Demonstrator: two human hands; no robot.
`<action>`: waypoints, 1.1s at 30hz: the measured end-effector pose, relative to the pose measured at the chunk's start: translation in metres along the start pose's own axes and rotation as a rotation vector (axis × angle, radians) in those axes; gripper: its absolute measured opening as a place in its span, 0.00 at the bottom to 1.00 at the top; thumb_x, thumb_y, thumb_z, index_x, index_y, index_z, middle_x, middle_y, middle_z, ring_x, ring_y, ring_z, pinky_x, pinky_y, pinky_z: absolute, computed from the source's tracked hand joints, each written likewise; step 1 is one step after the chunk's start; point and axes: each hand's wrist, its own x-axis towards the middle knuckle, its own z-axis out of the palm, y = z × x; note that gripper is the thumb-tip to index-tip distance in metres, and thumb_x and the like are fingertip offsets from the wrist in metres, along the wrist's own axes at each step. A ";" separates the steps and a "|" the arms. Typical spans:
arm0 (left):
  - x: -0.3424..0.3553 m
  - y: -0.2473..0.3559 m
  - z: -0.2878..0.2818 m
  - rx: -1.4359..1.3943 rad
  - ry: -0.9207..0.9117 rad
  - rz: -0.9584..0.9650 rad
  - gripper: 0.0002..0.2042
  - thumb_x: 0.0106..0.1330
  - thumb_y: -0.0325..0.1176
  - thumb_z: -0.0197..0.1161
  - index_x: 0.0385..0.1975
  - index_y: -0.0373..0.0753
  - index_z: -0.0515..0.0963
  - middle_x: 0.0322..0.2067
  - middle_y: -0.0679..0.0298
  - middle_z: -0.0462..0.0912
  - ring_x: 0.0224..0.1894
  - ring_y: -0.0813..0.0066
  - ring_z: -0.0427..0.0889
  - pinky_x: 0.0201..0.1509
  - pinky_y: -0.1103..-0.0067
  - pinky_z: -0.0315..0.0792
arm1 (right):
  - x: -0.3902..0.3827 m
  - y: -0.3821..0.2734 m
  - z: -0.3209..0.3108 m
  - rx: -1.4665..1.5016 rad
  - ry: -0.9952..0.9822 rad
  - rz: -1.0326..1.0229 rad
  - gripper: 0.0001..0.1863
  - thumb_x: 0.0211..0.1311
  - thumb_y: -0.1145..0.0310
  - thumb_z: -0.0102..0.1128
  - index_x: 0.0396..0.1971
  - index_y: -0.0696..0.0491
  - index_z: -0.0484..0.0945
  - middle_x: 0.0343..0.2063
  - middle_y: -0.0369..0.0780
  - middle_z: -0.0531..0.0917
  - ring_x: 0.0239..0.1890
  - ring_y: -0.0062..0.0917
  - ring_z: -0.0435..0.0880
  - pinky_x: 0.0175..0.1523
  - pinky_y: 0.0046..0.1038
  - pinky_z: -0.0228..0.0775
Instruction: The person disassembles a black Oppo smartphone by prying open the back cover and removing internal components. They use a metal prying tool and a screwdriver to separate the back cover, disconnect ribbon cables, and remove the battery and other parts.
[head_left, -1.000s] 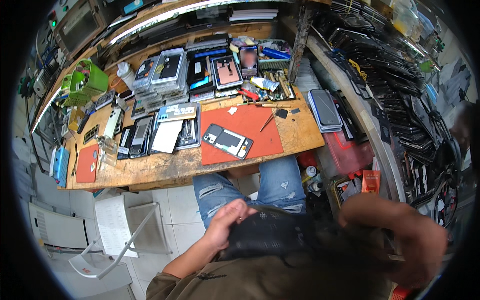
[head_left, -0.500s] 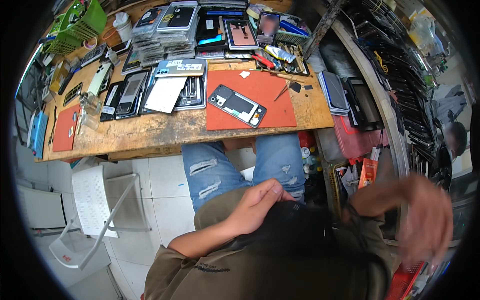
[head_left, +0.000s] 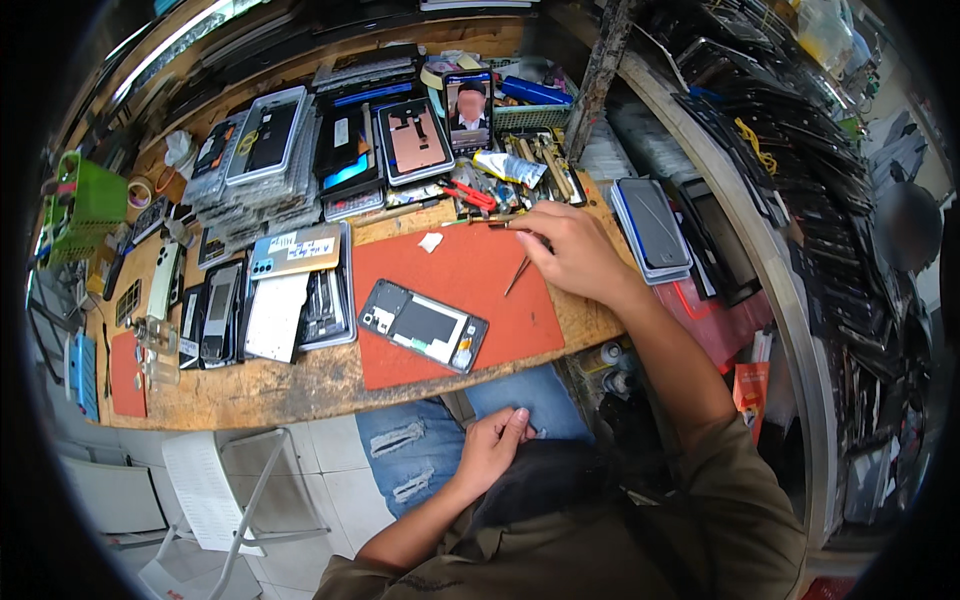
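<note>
A: Where is the right hand (head_left: 575, 252) being held?

B: Over the far right corner of the orange mat (head_left: 465, 262), palm down. The fingers (head_left: 530, 220) are being brought together at the end of a thin brown tool (head_left: 493, 225), and the thumb is being held just beside the tweezers (head_left: 517, 277).

A: Is either tool being grasped by that grip?

B: That cannot be told. The undersides of the fingers are being hidden by the hand's own back, so how far the grip is being opened is not being shown.

A: And the left hand (head_left: 490, 447)?

B: It is being rested in the lap by the blue jeans (head_left: 400, 440). Its fingers are being curled inward beneath the thumb; whether anything is being enclosed cannot be told either.

A: Where is the opened phone (head_left: 424, 325) lying?

B: On the mat, slantwise, its inner side being exposed, well apart from both hands. The mat is being carried by the wooden table (head_left: 250, 388), and a white scrap (head_left: 430, 242) is lying behind the phone.
</note>
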 end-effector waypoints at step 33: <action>0.032 0.082 -0.108 0.352 0.494 0.486 0.12 0.62 0.15 0.69 0.43 0.32 0.89 0.35 0.60 0.84 0.40 0.69 0.84 0.41 0.77 0.77 | 0.069 0.006 0.050 0.231 0.087 -0.445 0.10 0.65 0.75 0.70 0.43 0.57 0.78 0.37 0.44 0.79 0.38 0.42 0.84 0.41 0.42 0.78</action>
